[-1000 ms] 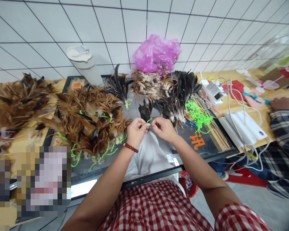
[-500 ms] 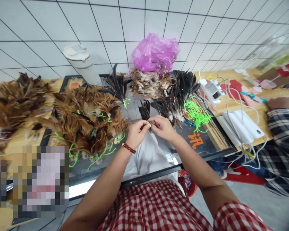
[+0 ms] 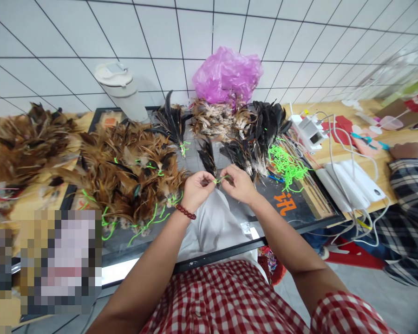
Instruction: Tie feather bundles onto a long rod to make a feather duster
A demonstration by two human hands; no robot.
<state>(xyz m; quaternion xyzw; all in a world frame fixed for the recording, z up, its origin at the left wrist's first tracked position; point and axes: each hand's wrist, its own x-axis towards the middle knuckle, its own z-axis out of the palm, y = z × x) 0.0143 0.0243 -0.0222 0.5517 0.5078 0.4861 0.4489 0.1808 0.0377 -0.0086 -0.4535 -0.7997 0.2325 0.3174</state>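
My left hand (image 3: 197, 189) and my right hand (image 3: 241, 183) meet over the dark board (image 3: 299, 211), fingers pinched. Between them runs a short green string (image 3: 221, 178) tied round the quills of a small bundle of black feathers (image 3: 207, 157), which sticks up from my left fingers. My left hand pinches the bundle's base and my right hand pinches the string's other end. A bead bracelet (image 3: 185, 212) circles my left wrist. A heap of brown feather bundles (image 3: 128, 169) with green ties lies just left of my hands.
Loose green strings (image 3: 287, 166) and black feathers (image 3: 264, 123) lie to the right, pale feathers (image 3: 218, 119) and a pink plastic bag (image 3: 227, 76) behind. A white lidded cup (image 3: 122, 90) stands at the wall. White chargers with cables (image 3: 348, 183) and another person's hand (image 3: 409, 150) are at far right.
The feather bundle has turned more upright and my hands have drawn slightly apart, stretching the green string between them. The view shifted a little.
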